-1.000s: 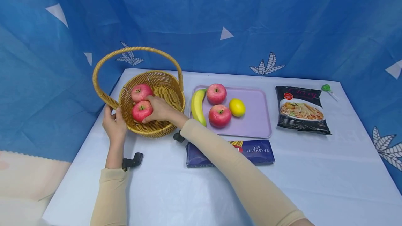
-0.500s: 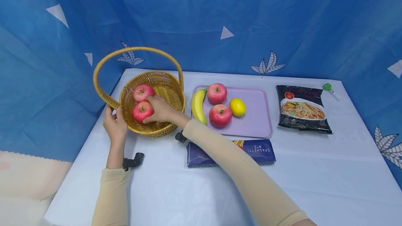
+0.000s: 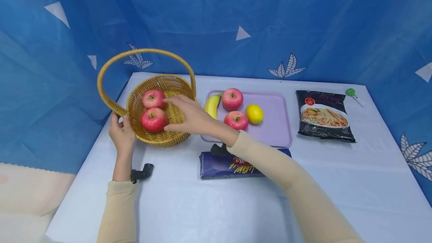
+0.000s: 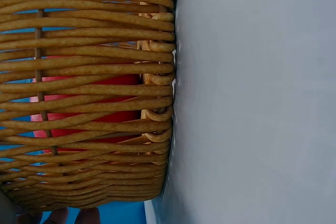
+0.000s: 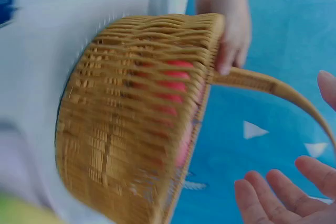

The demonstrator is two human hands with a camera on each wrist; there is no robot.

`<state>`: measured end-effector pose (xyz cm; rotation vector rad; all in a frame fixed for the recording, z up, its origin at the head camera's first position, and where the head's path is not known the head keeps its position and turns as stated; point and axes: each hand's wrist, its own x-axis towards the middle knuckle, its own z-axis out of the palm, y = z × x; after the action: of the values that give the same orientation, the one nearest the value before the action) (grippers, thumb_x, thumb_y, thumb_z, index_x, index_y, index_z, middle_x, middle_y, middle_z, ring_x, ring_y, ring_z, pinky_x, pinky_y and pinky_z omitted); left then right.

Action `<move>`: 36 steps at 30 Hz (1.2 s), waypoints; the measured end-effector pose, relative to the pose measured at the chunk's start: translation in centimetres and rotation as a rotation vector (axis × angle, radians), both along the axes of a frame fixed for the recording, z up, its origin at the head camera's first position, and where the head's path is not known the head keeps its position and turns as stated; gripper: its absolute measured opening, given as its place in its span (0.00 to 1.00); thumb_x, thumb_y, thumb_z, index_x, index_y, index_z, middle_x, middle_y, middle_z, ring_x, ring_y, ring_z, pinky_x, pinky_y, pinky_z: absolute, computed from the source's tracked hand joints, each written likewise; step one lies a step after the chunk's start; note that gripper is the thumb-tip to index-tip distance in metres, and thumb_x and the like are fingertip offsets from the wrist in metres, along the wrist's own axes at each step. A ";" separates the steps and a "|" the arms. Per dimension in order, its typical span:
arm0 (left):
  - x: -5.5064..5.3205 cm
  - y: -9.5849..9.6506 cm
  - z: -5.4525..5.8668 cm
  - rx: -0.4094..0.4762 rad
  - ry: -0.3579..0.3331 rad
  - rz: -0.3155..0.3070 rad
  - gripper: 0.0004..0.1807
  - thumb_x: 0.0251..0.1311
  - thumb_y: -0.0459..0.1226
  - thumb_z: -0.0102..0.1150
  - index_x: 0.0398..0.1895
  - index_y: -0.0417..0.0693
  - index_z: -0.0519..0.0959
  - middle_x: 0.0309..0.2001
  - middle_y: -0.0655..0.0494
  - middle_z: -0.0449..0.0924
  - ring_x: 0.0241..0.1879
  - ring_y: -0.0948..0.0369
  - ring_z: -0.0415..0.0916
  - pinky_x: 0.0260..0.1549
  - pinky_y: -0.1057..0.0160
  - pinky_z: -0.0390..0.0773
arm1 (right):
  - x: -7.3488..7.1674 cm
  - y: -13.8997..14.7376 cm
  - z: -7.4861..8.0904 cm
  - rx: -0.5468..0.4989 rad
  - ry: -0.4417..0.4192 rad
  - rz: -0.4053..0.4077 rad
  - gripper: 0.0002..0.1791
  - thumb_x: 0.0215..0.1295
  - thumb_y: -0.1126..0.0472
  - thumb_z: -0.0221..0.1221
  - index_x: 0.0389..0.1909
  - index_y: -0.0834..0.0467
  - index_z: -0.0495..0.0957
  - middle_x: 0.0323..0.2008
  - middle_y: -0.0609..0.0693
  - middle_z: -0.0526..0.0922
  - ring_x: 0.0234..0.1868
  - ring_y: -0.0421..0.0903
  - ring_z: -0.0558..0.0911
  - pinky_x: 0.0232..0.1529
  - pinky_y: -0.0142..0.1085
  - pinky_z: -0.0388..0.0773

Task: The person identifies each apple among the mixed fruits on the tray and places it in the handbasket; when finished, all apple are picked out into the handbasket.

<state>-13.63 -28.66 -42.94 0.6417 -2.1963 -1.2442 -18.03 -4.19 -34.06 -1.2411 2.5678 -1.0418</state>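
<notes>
A wicker basket (image 3: 164,141) with a tall handle stands on the left of the table in the head view. Two red apples lie inside it, a rear apple (image 3: 153,98) and a front apple (image 3: 153,120). My left hand (image 3: 122,135) grips the basket at its left rim, by the foot of the handle. Over the basket's right side, my right hand (image 3: 195,117) has its fingers spread, holding nothing, with its fingertips near the apples. Through the weave in the left wrist view, a red apple (image 4: 113,115) shows partly.
Right of the basket, a lilac tray (image 3: 275,132) bears a banana (image 3: 212,106), two apples and a lemon (image 3: 254,114). A blue spaghetti pack (image 3: 216,168) lies in front, partly under my right forearm. Farther right are a noodle packet (image 3: 324,117) and a green lollipop (image 3: 351,92).
My right hand has let go of the front apple, which stays in the basket, and has drawn back to the right with its fingers opening. My left hand has kept its place.
</notes>
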 end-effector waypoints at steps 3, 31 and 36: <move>0.0 0.0 0.2 0.003 0.000 -0.001 0.24 0.76 0.43 0.39 0.72 0.53 0.64 0.66 0.51 0.71 0.52 0.53 0.77 0.45 0.63 0.84 | 0.4 2.7 0.5 -0.059 0.004 -0.029 0.43 0.57 0.44 0.67 0.71 0.53 0.63 0.66 0.50 0.69 0.65 0.46 0.69 0.66 0.42 0.71; 0.1 0.1 0.1 0.011 0.000 0.006 0.24 0.76 0.44 0.39 0.72 0.55 0.64 0.66 0.53 0.71 0.51 0.55 0.77 0.50 0.54 0.84 | 2.0 15.1 -2.4 -0.232 -0.157 -0.513 0.43 0.54 0.52 0.71 0.70 0.53 0.65 0.67 0.56 0.68 0.65 0.56 0.68 0.65 0.56 0.71; 0.0 0.1 0.0 -0.001 -0.009 0.009 0.24 0.76 0.44 0.39 0.72 0.54 0.64 0.66 0.53 0.71 0.50 0.57 0.76 0.46 0.62 0.85 | 2.0 15.1 -3.6 -0.192 -0.171 -0.544 0.43 0.54 0.53 0.71 0.70 0.57 0.63 0.66 0.59 0.67 0.65 0.60 0.68 0.64 0.57 0.73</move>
<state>-13.64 -28.56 -42.98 0.6573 -2.1986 -1.2374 -16.02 10.94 -37.65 -0.4414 2.7783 -1.4390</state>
